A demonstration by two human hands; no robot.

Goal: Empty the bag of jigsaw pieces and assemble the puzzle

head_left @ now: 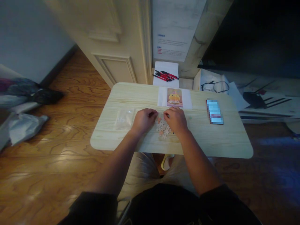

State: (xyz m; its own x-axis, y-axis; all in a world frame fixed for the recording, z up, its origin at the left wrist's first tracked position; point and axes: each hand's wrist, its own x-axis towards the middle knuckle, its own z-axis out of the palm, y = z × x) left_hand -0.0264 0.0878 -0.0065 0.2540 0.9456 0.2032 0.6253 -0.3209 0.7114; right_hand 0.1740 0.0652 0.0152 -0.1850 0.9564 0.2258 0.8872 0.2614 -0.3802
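A loose pile of small jigsaw puzzle pieces (pixel 164 128), pale with some orange ones, lies on the light wood-grain table (pixel 225 140). At the pile's upper left, my left hand (pixel 145 119) is closed in a pinch, thumb against fingers. My right hand (pixel 176 118) curls over the pile's upper right side, its fingertips pinched together too. Whatever sits between the fingertips of either hand is too small to make out. Just beyond both hands rests a white sheet with a printed picture (pixel 174 97) of a yellow-orange figure.
A clear plastic bag (pixel 124 119) lies left of my left hand. To the right is a phone (pixel 214 112) with a blurred screen. Behind the table, red and black pens (pixel 166 76) rest on white paper, near a white box (pixel 211 82) holding a cable.
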